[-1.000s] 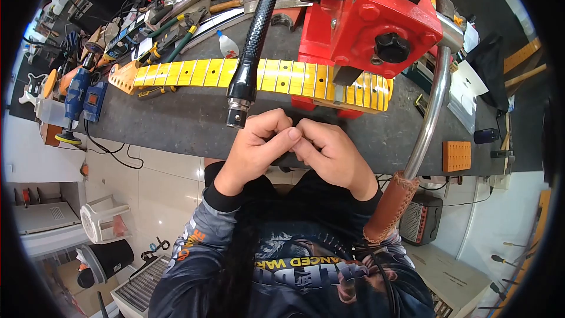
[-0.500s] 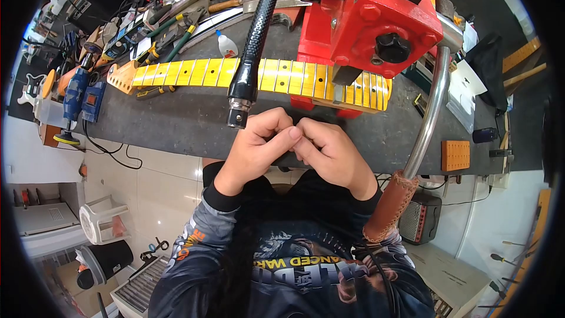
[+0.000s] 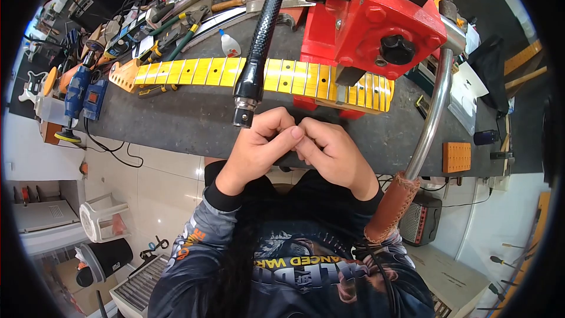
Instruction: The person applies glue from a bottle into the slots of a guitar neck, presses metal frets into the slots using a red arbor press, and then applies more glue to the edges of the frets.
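My left hand [image 3: 262,147] and my right hand [image 3: 335,153] meet in front of the bench edge, fingers curled and thumb tips touching. Anything between the fingers is hidden or too small to make out. Just beyond them a guitar neck [image 3: 194,72] with a yellow fretboard lies across the bench. Its right end sits under the jaw of a red press [image 3: 376,29]. A black textured handle [image 3: 259,53] with a metal end hangs over the fretboard, its tip close to my left hand. To the right, a steel lever [image 3: 432,118] has a stitched brown leather grip [image 3: 393,206].
Several pliers and hand tools [image 3: 188,29] crowd the back left of the dark bench [image 3: 176,121]. A small white bottle [image 3: 230,44] stands behind the neck. On the left is a blue rotary tool [image 3: 76,91]; on the right, an orange drilled block [image 3: 457,157].
The view has shifted slightly, so the bench things sit a little further right. My hands keep the same pose, fingertips together.
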Demonstrator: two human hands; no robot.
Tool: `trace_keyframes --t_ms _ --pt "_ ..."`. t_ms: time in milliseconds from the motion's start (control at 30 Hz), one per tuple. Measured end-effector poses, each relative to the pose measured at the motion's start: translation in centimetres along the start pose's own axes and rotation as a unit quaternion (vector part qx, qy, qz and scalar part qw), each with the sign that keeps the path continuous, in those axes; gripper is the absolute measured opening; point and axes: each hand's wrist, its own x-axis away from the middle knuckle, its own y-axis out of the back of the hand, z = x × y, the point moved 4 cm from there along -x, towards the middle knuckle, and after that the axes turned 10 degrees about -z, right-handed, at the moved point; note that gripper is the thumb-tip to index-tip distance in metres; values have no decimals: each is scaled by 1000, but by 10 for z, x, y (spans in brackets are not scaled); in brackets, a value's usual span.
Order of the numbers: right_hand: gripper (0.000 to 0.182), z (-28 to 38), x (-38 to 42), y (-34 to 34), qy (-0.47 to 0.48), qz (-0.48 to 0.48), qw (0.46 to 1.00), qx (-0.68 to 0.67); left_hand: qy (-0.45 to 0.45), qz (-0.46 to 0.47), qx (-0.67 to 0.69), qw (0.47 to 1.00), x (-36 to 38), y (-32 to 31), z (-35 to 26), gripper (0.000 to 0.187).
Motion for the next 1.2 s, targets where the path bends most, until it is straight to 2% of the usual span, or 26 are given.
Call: trace_keyframes --t_ms 300,1200 --pt "27 -1 1 1 7 -2 1000 1 -22 -2 -6 1000 -1 -2 0 25" --pt "27 0 1 1 3 -1 1000 -3 -11 14 -1 1000 -1 4 6 24"
